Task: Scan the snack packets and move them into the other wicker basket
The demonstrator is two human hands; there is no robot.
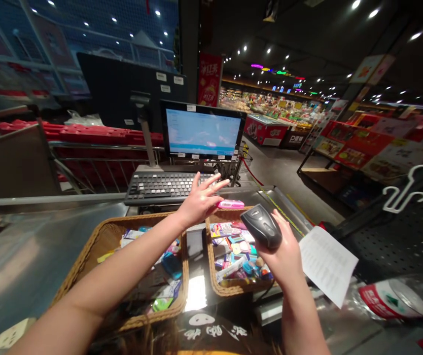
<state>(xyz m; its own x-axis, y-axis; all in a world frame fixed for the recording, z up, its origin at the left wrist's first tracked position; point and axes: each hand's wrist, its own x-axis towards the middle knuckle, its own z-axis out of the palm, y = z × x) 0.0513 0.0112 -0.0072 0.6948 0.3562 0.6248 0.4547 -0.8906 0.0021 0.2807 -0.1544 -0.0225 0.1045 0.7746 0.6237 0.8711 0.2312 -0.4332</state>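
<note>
My right hand [283, 246] is wrapped round a black barcode scanner [262, 226], whose head points up and to the left. Between the thumb and a finger of my left hand [204, 199] is a small pink packaged item [230, 203]; its exact kind is too small to tell. The other fingers of that hand spread over the right end of the keyboard [163, 185]. Below the scanner stands a wicker basket [211, 266] full of small colourful packages. A larger wicker basket [86, 246] with similar goods lies partly hidden under my left forearm.
Behind the keyboard stands a lit monitor [202, 130], with a dark screen [123, 93] on a post beside it. To the right are a printed paper sheet [328, 264], a plastic bottle [392, 298] lying on its side and white hooks [405, 192]. A metal counter [19, 251] extends left.
</note>
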